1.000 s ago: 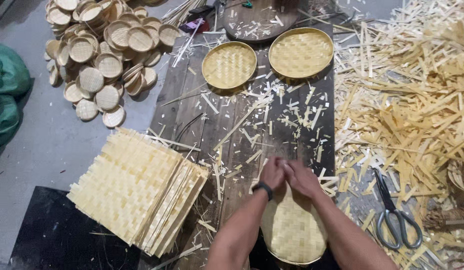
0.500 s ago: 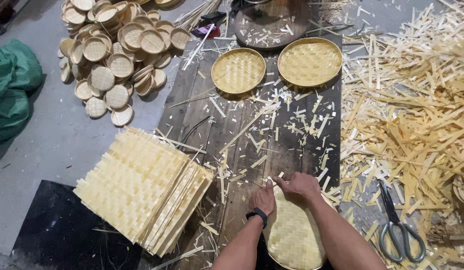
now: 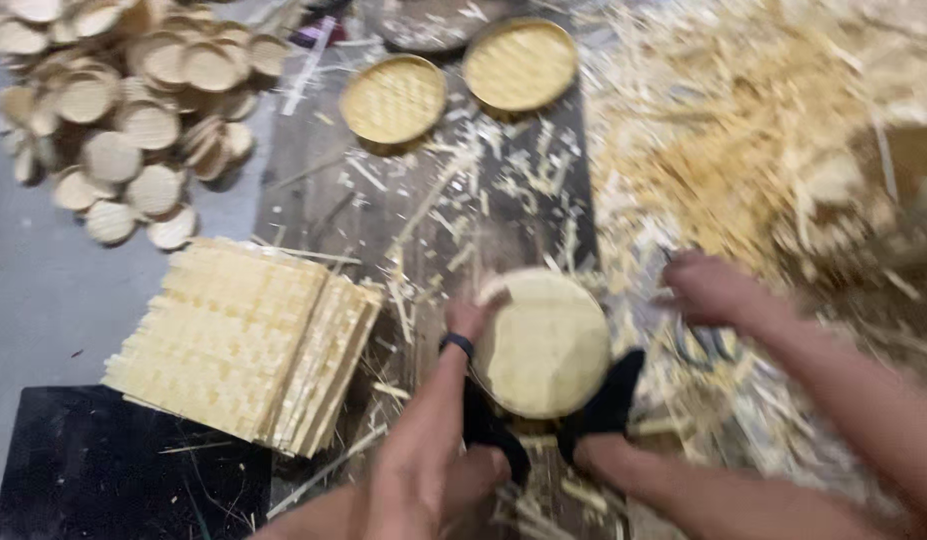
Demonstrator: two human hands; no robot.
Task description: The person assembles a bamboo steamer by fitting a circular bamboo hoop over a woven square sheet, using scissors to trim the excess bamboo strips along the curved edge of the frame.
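Observation:
A round woven bamboo tray stands tilted in front of me, propped between my two feet in black socks. My left hand, with a dark band on the wrist, grips the tray's left rim. My right hand has left the tray and hovers to the right, just above a pair of scissors lying among bamboo shavings. The view is motion-blurred, so the right fingers are unclear.
A stack of square woven bamboo mats lies to the left on a black sheet. Two finished round trays sit at the far end of the dark plank. Several small round lids are piled far left; bamboo strips heap on the right.
My right hand has moved off the tray rightward to the scissors. The left hand stays on the tray's rim. The camera has swung right and closer, blurring the view.

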